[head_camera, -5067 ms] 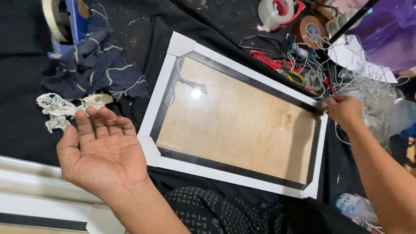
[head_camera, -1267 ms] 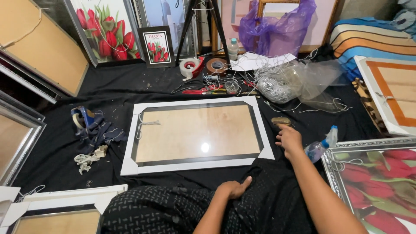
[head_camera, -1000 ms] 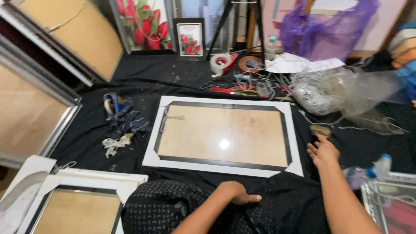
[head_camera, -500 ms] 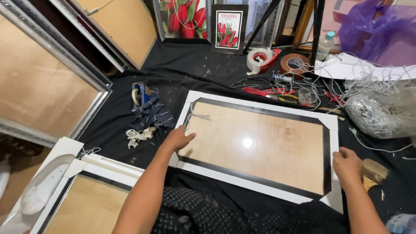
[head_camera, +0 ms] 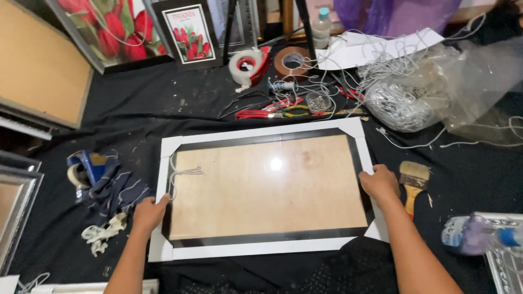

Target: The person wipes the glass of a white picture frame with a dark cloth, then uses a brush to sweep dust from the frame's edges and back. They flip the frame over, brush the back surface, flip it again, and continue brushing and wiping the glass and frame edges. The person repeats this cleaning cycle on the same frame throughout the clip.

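White-edged rectangular picture frame with a black inner border and brown backing lies face down on the black cloth, between both hands. The left hand grasps its left edge, fingers curled over the rim; the right hand grasps the right edge, its fingertips hidden under the frame. A wooden-handled paintbrush lies just beside the right hand. Half a second ago the left hand lay flat on the frame's corner; the right hand was lower.
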